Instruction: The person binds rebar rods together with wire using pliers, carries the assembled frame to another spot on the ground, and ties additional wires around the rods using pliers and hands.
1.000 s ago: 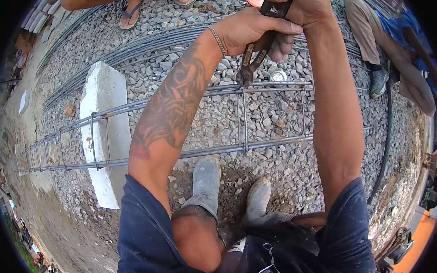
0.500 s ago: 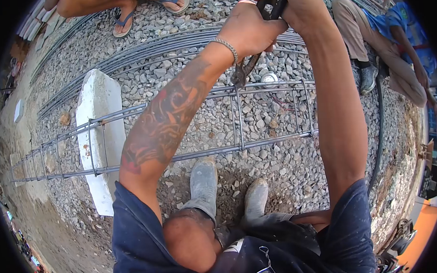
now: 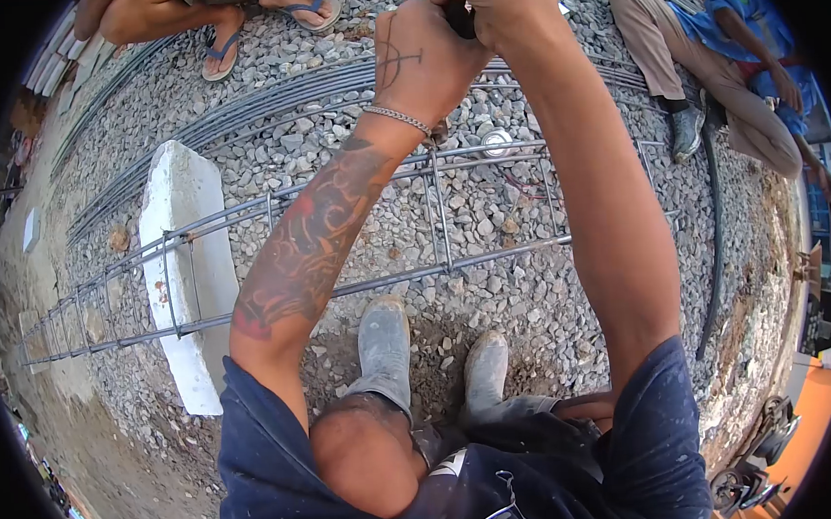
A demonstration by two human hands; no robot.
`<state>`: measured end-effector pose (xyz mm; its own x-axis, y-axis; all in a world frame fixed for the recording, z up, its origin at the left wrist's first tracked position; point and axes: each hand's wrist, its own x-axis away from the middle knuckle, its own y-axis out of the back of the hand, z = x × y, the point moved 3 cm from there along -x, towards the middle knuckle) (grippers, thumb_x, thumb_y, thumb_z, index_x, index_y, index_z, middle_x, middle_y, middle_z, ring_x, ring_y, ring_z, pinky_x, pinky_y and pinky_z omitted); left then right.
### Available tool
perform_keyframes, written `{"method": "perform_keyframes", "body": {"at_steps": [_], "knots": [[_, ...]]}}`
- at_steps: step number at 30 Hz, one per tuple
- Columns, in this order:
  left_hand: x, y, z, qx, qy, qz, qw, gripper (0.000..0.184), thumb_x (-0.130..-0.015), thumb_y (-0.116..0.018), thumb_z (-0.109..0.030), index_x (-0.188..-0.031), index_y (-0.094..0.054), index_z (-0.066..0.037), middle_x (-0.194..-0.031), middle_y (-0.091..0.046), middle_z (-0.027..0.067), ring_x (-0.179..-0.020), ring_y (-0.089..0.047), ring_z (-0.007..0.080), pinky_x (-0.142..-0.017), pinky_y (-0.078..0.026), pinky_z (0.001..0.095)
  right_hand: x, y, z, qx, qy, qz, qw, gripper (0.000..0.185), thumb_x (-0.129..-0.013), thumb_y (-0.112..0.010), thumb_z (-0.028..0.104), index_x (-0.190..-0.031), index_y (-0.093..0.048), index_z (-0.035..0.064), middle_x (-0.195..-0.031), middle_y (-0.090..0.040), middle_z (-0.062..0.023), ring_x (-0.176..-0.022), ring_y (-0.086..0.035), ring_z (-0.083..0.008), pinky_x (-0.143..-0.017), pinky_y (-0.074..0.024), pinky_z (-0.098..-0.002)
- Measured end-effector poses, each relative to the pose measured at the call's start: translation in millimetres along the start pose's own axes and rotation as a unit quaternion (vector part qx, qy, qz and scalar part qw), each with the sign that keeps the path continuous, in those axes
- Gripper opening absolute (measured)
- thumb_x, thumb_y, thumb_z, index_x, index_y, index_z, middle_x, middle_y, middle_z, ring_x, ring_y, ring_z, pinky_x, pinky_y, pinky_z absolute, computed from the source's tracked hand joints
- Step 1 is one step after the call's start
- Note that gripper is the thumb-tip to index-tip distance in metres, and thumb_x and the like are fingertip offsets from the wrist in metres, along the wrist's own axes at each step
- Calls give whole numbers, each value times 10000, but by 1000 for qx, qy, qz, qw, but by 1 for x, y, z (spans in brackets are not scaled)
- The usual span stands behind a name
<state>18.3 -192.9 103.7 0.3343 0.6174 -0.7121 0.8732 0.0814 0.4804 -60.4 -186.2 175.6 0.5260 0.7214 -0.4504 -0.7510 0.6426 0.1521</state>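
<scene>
Both my hands are closed around a dark metal pincer-like tool at the top of the view. My left hand wraps it from the left, and my right hand grips it just beside and above. The tool's lower end shows only as a small dark bit behind my left wrist, by the top bar of a rebar cage. At that spot a stirrup meets the bar. Most of the tool is hidden by my hands.
A white block props the cage on the left. Long loose rebars lie on gravel beyond it. A can stands near the cage. One person in sandals crouches at top left; another in blue sits at right. A black hose runs along the right.
Both hands have shifted left and slightly up in view, turning with the tool. The back of my left hand now shows, and my wrist covers most of the tool's lower end.
</scene>
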Motion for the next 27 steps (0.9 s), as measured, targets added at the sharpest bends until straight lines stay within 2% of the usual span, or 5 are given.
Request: {"method": "perform_keyframes", "body": {"at_steps": [7,10,15,17,27], "knots": [[-6,44,-4,19,-14,-50,998,755,-685,-722,-422,-1144,-409,90,-1084,-445,223,-1060,-441,316,-935,-344,379,-33,56,43,-311,-52,97,944,306,-849,-621,304,-681,-422,143,-512,-362,66,-421,-382,-55,-423,-386,-228],[12,9,-29,511,189,338,767,529,-932,-360,-472,-1066,-539,8,-839,-633,89,-768,-642,197,-701,-512,289,-10,72,67,-260,-27,57,964,296,-858,-609,308,-697,-428,139,-520,-371,65,-424,-387,-52,-425,-399,-219],[47,-6,-110,585,302,385,647,564,-957,-221,-472,-950,-557,-20,-712,-597,63,-529,-545,86,-461,-456,213,21,146,66,-282,-97,-89,950,283,-886,-566,304,-708,-444,122,-517,-382,57,-411,-385,-65,-399,-381,-209],[64,-16,-141,610,338,414,585,501,-964,-233,-442,-992,-517,-30,-734,-594,74,-533,-550,92,-450,-451,208,44,209,22,-376,-105,152,908,276,-923,-442,109,-1174,-442,-7,-1058,-516,-148,-1002,-512,-193,-815,-474,-289],[237,-130,-188,512,489,448,545,287,-958,-403,-285,-920,-533,-31,-748,-535,21,-632,-509,106,-571,-437,244,247,329,-73,-299,-194,-276,893,325,-955,-407,265,-1205,-405,56,-709,-447,-8,-755,-568,-172,-756,-515,-406]]}}
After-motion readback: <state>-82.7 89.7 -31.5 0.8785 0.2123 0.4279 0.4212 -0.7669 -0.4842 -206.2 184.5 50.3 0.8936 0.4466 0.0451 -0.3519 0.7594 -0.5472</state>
